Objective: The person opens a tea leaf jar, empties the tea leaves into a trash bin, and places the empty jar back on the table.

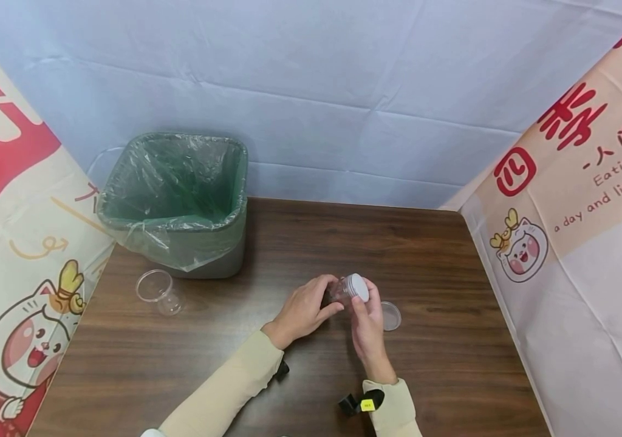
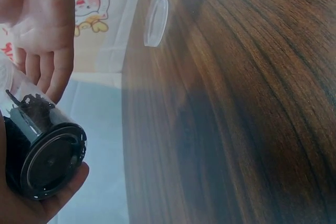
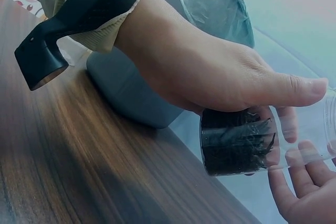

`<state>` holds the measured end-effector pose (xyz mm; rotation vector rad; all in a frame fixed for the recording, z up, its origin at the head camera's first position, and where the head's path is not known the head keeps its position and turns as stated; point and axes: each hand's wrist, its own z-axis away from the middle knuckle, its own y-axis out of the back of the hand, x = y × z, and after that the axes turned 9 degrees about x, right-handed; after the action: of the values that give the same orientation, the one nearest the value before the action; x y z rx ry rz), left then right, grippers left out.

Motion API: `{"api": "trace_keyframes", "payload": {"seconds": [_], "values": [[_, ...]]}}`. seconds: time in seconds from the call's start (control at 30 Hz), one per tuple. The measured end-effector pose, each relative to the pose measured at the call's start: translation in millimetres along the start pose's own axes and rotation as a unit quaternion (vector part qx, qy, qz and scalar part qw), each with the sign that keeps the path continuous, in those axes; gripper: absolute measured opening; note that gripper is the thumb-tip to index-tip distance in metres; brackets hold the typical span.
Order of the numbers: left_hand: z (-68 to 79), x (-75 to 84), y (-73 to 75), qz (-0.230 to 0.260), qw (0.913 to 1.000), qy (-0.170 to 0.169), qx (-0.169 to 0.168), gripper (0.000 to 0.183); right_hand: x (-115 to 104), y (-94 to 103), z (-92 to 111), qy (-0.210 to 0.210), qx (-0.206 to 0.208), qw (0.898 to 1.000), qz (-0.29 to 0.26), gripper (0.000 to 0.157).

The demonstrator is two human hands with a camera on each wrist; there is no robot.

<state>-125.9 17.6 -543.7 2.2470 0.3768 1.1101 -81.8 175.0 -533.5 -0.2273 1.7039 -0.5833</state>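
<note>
Holding the jar (image 1: 341, 292) between them, both hands have a full grip. The left hand (image 1: 301, 308) wraps the jar's base end, where dark shreds (image 3: 233, 145) are packed, while the right hand (image 1: 369, 321) holds the jar's other end, which shows a ridged rim and a pale round face. The jar is tipped well over toward its side, raised above the surface (image 1: 426, 376), with the pale face turned to the right hand's side. Its wall is clear between base and rim.

Just right of the jar, past the right hand, a lid (image 1: 391, 317) lies on the surface. On the near side of the jar come two sleeves (image 1: 229, 385), each with a black mount (image 1: 364, 403) at the wrist. Well left of the jar stands a clear cup (image 1: 162, 295). Left of and beyond the jar is a bin (image 1: 229, 264), lined with a clear bag (image 1: 193, 246) folded over its rim. Farthest behind the jar hangs a pale cloth (image 1: 316, 91); printed banners (image 1: 590, 212) flank it left and right.
</note>
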Motion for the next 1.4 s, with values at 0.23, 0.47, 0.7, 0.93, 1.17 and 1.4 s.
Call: {"api": "trace_keyframes", "payload": {"seconds": [0.23, 0.47, 0.7, 0.93, 1.17, 1.4], "values": [[-0.1, -2.4, -0.7, 0.000, 0.9999, -0.012, 0.009, 0.069, 0.5, -0.5, -0.1, 0.000, 0.000, 1.000, 0.001, 0.030], [0.6, -2.9, -1.0, 0.002, 0.9998, -0.012, 0.016, 0.068, 2.1, 0.2, -0.1, 0.005, 0.000, 1.000, 0.012, 0.029], [1.6, -4.2, -3.2, 0.001, 0.9996, -0.015, 0.023, 0.066, 2.4, 2.0, -0.1, 0.015, -0.012, 1.000, 0.017, 0.031], [2.1, -5.2, -4.0, 0.005, 0.9997, -0.013, 0.018, 0.067, 1.3, 2.6, -0.6, 0.013, -0.014, 1.000, 0.021, 0.032], [2.3, -3.5, -2.7, 0.009, 0.9998, -0.007, 0.016, 0.062, 0.7, 1.2, -0.1, 0.008, -0.006, 1.000, 0.020, 0.034], [4.7, -4.9, 0.1, 0.013, 0.9999, 0.007, 0.009, 0.061, 0.7, 5.1, -2.1, 0.008, -0.006, 1.000, 0.017, 0.032]]}}
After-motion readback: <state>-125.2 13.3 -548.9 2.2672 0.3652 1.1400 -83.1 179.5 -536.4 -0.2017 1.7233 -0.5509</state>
